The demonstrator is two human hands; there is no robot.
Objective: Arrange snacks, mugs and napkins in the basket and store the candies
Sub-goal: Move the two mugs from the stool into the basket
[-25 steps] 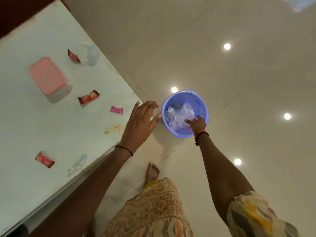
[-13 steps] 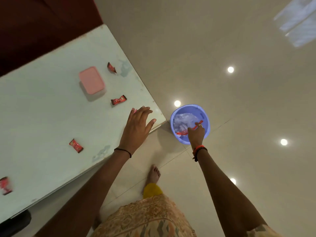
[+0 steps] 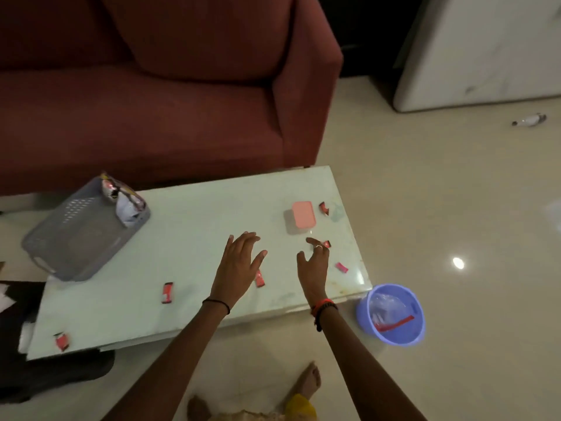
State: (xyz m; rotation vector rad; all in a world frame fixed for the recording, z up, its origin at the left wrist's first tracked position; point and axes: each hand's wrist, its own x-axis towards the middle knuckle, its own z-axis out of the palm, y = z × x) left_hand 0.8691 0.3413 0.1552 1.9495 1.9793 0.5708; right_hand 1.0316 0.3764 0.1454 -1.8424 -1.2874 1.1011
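Both hands hover over the pale green table [image 3: 188, 226] with fingers spread and nothing in them. My left hand [image 3: 238, 264] is above a red candy [image 3: 259, 279]. Fingertips of my right hand [image 3: 314, 265] reach a red candy [image 3: 326, 244], and a pink candy [image 3: 341, 267] lies just right of that hand. More red candies lie at the front [image 3: 167, 293], the front left corner [image 3: 61, 341] and beside the pink-lidded box [image 3: 324, 208]. The pink-lidded box [image 3: 303, 217] stands at the right. A grey basket [image 3: 76, 238] with snack packets [image 3: 121, 199] sits at the left.
A blue bin [image 3: 391, 314] with clear plastic and a red wrapper stands on the floor by the table's right front corner. A maroon sofa [image 3: 170, 86] runs behind the table. My bare foot [image 3: 306, 381] is on the tiled floor below.
My right hand left the blue bin, where a red wrapper now lies, and came over the table. The left hand moved inward from the table's edge. The view swung up to the whole table.
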